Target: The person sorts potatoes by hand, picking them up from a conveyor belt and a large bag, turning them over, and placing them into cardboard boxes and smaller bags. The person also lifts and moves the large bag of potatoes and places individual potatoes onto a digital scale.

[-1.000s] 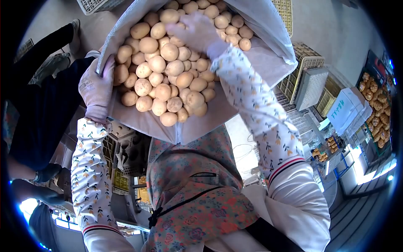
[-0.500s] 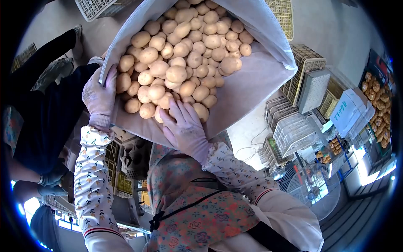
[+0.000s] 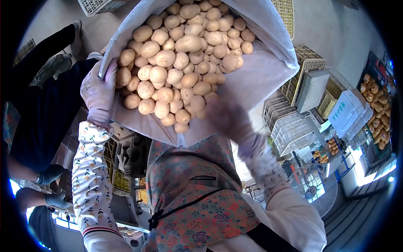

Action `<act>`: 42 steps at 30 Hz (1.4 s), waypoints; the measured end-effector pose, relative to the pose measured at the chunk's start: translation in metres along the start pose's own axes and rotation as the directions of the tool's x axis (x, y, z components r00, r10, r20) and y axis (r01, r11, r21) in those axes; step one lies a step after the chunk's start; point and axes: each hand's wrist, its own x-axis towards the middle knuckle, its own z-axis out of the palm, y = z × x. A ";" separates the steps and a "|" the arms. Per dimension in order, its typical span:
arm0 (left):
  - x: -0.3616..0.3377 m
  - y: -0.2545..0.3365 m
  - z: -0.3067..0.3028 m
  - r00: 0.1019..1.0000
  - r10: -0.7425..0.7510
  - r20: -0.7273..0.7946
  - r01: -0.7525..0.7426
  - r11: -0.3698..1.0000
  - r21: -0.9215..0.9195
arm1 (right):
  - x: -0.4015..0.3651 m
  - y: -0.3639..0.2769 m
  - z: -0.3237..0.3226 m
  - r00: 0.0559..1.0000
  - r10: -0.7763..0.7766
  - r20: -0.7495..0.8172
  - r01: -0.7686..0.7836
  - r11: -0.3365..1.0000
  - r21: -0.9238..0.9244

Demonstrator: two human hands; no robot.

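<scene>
A large white bag lies open in front of me, with many potatoes heaped inside it. My left hand, in a pale glove, grips the bag's rim on the left side, its fingers folded over the edge. On the right, my right hand is a motion blur over the front of the bag, beside the lower potatoes. Its fingers are smeared, so their pose cannot be made out. Some potatoes rest close to the bag's near edge.
Stacked plastic crates stand at the right, near a white box with writing on it. A fan is below them. Another person's gloved hands and dark-clothed legs are at the left.
My right hand has moved off the potatoes to the right and is now blurred. Several potatoes at the front have shifted toward the near edge. My left hand still holds the rim.
</scene>
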 end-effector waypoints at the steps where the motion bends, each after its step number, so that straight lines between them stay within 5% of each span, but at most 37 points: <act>1: 0.000 0.000 0.000 1.000 -0.003 -0.002 0.003 1.000 0.004 | 0.013 0.018 -0.005 0.996 0.010 -0.093 -0.018 0.996 -0.088; 3: 0.000 0.000 0.001 1.000 -0.006 -0.014 0.006 1.000 0.008 | 0.050 0.052 -0.018 0.945 0.022 -0.327 -0.138 0.932 -0.336; 4: -0.001 0.000 0.001 1.000 -0.004 -0.021 0.005 1.000 0.006 | 0.086 0.042 -0.067 0.941 0.289 -0.176 -0.301 0.953 -0.046; 6: -0.001 0.001 0.001 0.999 -0.003 -0.033 0.003 1.000 0.004 | 0.133 0.085 -0.079 0.935 0.266 -0.234 -0.309 0.934 -0.177; 7: -0.001 0.002 0.001 0.999 -0.004 -0.035 0.004 1.000 0.004 | 0.160 0.103 -0.088 0.910 0.408 -0.069 -0.410 0.912 -0.021; 8: -0.001 0.002 0.000 0.999 -0.005 -0.036 0.005 1.000 0.003 | 0.179 0.128 -0.075 0.923 0.341 -0.177 -0.349 0.937 -0.017; 9: -0.001 0.003 -0.001 1.000 -0.017 -0.023 0.017 1.000 0.010 | 0.201 0.145 -0.075 0.921 0.388 -0.041 -0.390 0.912 -0.128; 13: 0.000 0.005 -0.002 0.999 -0.041 0.004 0.041 0.999 0.001 | 0.210 0.156 -0.040 0.891 0.448 -0.077 -0.446 0.894 0.039; 15: 0.000 0.003 -0.001 0.999 -0.035 -0.003 0.035 0.999 0.005 | 0.196 0.144 -0.044 0.887 0.442 -0.137 -0.452 0.891 -0.050; 17: 0.000 -0.001 0.001 1.000 -0.022 -0.017 0.023 0.999 0.036 | 0.186 0.142 -0.038 0.890 0.408 -0.202 -0.435 0.893 -0.113; 19: 0.000 -0.002 0.003 0.999 -0.007 -0.037 0.008 1.000 0.016 | 0.177 0.138 -0.028 0.932 0.333 -0.142 -0.334 0.942 0.020; 21: 0.001 -0.001 0.003 0.999 -0.007 -0.032 0.007 1.000 -0.002 | 0.154 0.139 0.020 0.897 0.062 -0.438 -0.233 0.908 -0.348; 26: -0.002 -0.002 0.004 0.998 0.015 -0.067 -0.017 0.999 -0.029 | 0.057 0.043 0.017 0.945 0.209 -0.250 -0.226 0.973 -0.041; 30: -0.005 0.005 -0.005 1.000 -0.016 -0.001 0.016 1.000 -0.008 | 0.027 -0.051 0.052 0.901 -0.027 -0.433 0.029 1.000 -0.001; 31: -0.002 0.005 -0.008 1.000 -0.019 0.006 0.020 1.000 -0.012 | 0.032 -0.088 0.053 0.920 -0.070 -0.386 0.127 0.984 0.124; 33: -0.003 0.000 -0.001 0.999 0.010 -0.035 -0.009 1.000 0.026 | 0.043 -0.135 0.068 0.947 -0.266 -0.181 0.255 0.963 -0.081; 35: -0.003 0.000 -0.002 0.998 0.006 -0.054 -0.008 0.999 -0.039 | 0.067 -0.131 0.115 0.838 -0.471 -0.275 0.382 0.867 -0.318; 37: -0.002 0.002 -0.004 0.999 -0.023 -0.027 0.022 1.000 -0.009 | 0.082 -0.137 0.079 0.924 -0.370 -0.098 0.332 0.902 -0.275; 42: -0.001 -0.004 -0.002 1.000 -0.008 -0.003 0.008 0.999 -0.033 | 0.104 -0.096 0.063 0.758 -0.647 -0.082 0.563 0.712 -0.419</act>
